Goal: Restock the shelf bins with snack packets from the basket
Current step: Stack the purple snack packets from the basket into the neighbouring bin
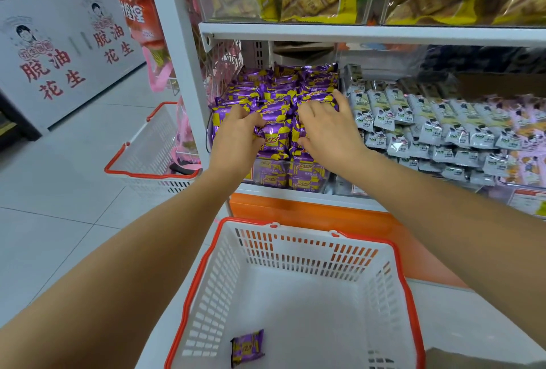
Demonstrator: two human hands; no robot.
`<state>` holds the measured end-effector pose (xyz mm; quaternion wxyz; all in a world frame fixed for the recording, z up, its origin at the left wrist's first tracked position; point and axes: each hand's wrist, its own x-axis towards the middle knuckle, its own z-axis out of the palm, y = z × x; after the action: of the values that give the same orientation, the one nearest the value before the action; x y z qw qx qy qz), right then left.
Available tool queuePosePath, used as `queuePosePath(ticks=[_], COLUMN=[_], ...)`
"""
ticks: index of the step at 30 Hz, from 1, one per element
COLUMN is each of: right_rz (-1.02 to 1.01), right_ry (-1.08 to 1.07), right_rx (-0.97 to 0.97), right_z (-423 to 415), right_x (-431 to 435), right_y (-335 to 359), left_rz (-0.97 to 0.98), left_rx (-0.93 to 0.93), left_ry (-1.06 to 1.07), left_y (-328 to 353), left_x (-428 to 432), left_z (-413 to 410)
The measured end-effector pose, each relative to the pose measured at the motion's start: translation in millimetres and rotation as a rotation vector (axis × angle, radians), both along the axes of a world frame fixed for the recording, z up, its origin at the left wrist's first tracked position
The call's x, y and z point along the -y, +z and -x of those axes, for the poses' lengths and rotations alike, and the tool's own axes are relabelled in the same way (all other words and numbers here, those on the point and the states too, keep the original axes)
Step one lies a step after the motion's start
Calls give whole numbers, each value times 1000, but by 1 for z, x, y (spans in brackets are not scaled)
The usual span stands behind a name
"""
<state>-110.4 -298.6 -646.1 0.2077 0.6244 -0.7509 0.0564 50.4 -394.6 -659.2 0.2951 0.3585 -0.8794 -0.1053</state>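
Nearest, below both hands, a white basket (pixel 310 309) holds one loose purple packet (pixel 247 347). Farther on, the left hand (pixel 236 135) curls its fingers on a front packet (pixel 274 136) of the purple pile (pixel 283 87) in the clear bin (pixel 257 167). Beside it, the right hand (pixel 325 129) lies spread flat on this pile. Right of the right hand lie grey packets (pixel 428 126).

Arms outstretched, left hand (pixel 236 130) pinching packet (pixel 273 135), right hand (pixel 326 127) spread
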Motion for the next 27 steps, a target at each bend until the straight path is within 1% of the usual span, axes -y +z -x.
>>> queuePosePath(ticks=[4,10,19,21,24,27], right_rz=[41,13,34,94,197,182], right_ry=[25,40,52,116,315,470], right_rx=[36,7,8,3,41,103], right_z=[3,4,2,0,-9,-32], right_x=[-5,-9,-12,-15,-23,-36], right_y=[1,3,5,5,1,-15], left_rz=[19,-13,-40,-2,135,145], left_rx=[7,1,-54,-78,-163,-173], left_ry=[-6,35,35,44,44,54], left_y=[1,-2,-3,-4,-11,-29], left_x=[-3,-10,-19,-21,-28,-46], left_z=[-3,-6,-11,-16,-33,-55])
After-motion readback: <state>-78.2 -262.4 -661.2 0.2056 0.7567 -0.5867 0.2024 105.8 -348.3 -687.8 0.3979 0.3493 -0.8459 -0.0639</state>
